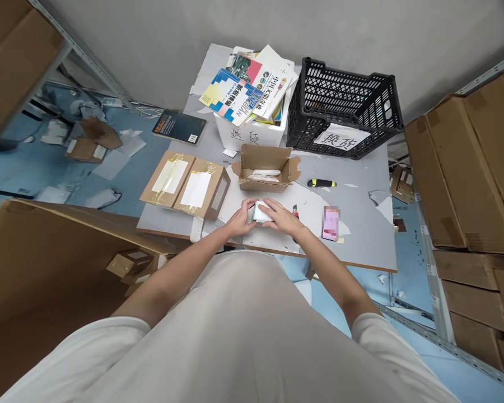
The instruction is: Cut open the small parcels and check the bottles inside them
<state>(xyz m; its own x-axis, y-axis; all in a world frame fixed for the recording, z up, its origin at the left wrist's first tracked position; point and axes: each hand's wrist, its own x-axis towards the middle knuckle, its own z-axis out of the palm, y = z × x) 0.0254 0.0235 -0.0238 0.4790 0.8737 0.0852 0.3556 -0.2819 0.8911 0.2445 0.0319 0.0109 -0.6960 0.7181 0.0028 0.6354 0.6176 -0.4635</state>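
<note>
Saw at near left a big box (pixel 59 268) with small boxes (pixel 130 262) inside. Moved on to the table (pixel 365 235). Found a white stack (pixel 260 211) by its near edge, about midway along, between both hands. Noted left hand (pixel 240 220) curled around the left side, thumb and fingers parted only by the width of the stack; right hand (pixel 279 216) brought in from the right, fingers bent over the top and right side, closed against it. Could not judge contact between stack and table.

Saw a red cutter (pixel 295 211) just right of the right hand, then a phone (pixel 330 223) farther right, partly blurred. Noted two taped boxes (pixel 204 187) side by side at left, with white labels on top. Found an open carton (pixel 258 185) just beyond the hands, with white packets (pixel 264 175) inside. Spotted a yellow-and-black knife (pixel 321 183) to its right, lying flat. Saw tall cartons (pixel 479 168) shelved off the table's right side.

Found a dark book (pixel 180 127) at far left. Saw a white tub (pixel 250 137) at far middle, heaped with books (pixel 235 98). Noted a black crate (pixel 294 131) just right of it, with a handwritten sign (pixel 342 137) on the near side. Saw a grey wall (pixel 361 33) behind.
</note>
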